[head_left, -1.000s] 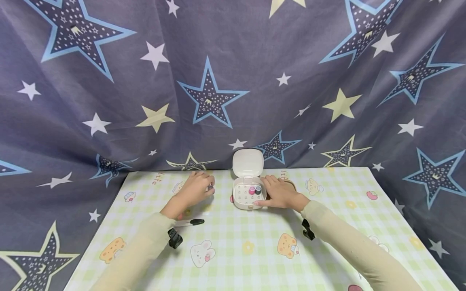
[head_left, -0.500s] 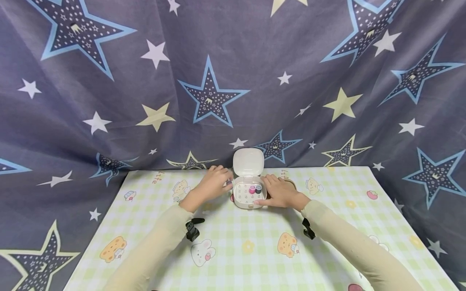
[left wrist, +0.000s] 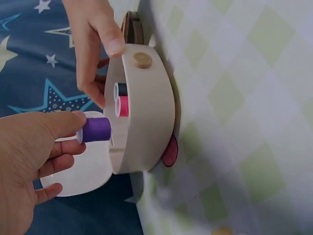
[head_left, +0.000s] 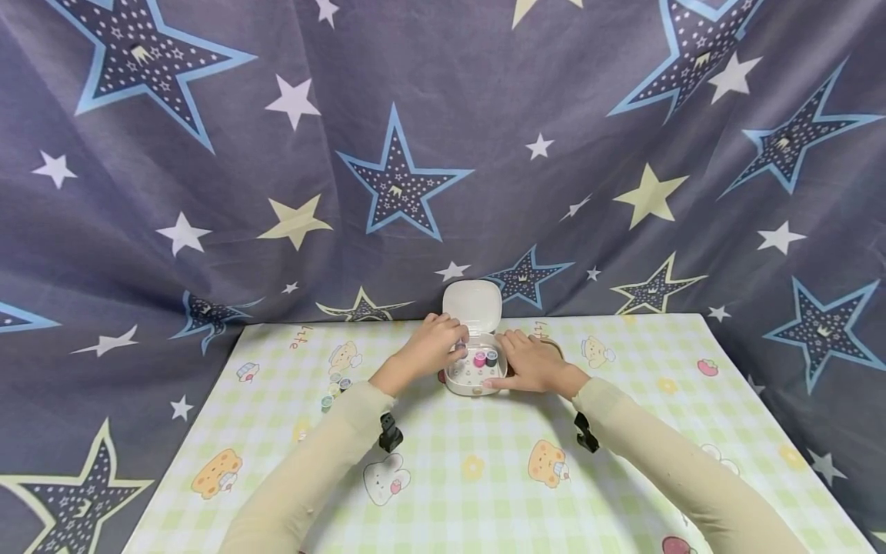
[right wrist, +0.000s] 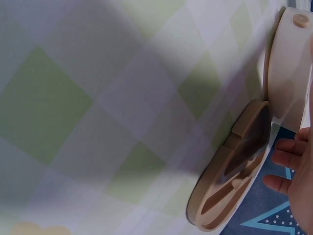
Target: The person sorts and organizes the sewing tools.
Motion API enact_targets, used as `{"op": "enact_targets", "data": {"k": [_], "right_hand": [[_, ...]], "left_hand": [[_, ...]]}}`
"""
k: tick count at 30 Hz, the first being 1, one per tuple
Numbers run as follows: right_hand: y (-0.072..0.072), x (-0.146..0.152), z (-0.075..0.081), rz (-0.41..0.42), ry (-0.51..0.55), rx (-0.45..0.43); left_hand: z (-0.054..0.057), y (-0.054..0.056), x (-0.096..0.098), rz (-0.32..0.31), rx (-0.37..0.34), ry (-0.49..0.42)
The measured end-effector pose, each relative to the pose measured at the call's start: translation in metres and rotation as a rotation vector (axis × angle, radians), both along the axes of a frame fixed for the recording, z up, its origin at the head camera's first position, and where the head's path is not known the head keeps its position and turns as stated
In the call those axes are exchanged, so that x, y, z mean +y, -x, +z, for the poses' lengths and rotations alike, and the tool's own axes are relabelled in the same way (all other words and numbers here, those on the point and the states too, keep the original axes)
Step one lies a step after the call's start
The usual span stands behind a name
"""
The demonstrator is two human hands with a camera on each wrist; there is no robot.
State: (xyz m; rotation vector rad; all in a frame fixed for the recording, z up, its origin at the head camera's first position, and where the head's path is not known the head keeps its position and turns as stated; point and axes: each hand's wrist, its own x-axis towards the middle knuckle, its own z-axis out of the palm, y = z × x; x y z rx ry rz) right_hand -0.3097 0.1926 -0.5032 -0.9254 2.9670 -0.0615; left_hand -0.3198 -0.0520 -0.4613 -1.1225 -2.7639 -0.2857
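In the left wrist view, my left hand pinches a purple thread spool between thumb and fingers. The spool is at the open side of a white sewing box, above its left part in the head view. Rows of small pegs line the box floor. A pink thread spool and a dark thread spool stand side by side on pegs. My right hand holds the box by its right side, thumb at the front rim near a tan button. The white lid stands raised behind.
A brown divided tray lies right of the box, partly behind my right hand in the head view. Several thread spools sit on the checked tablecloth beside my left sleeve. A star-printed curtain hangs along the table's back edge.
My left hand has moved right from the table's left side to over the box, carrying the purple spool. The spools by my left sleeve came into view; a black-ended tool got covered. My right hand stayed.
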Motion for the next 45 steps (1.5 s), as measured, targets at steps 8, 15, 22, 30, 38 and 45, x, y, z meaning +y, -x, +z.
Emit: {"op": "enact_targets", "data": {"k": [8,15,22,30,38,45], "right_hand": [[0.002,-0.001,0.001,-0.001,-0.001,0.001],[0.003,0.001,-0.001,0.004,0.005,-0.005],[0.003,0.001,-0.004,0.000,0.012,-0.030],[0.002,0.001,-0.005,0.005,0.022,-0.014],[0.000,-0.001,-0.002,-0.009,0.015,-0.025],[0.000,0.000,-0.003,-0.014,0.003,-0.029]], "left_hand": [[-0.008,0.005,0.011,0.005,0.016,0.084],[-0.012,0.007,0.014,0.008,0.015,0.099],[-0.020,0.009,0.014,0.010,0.022,0.122],[-0.025,0.012,0.014,0.011,0.028,0.145],[-0.030,0.014,0.016,0.013,0.033,0.145],[-0.031,0.013,0.017,0.013,0.036,0.143]]}}
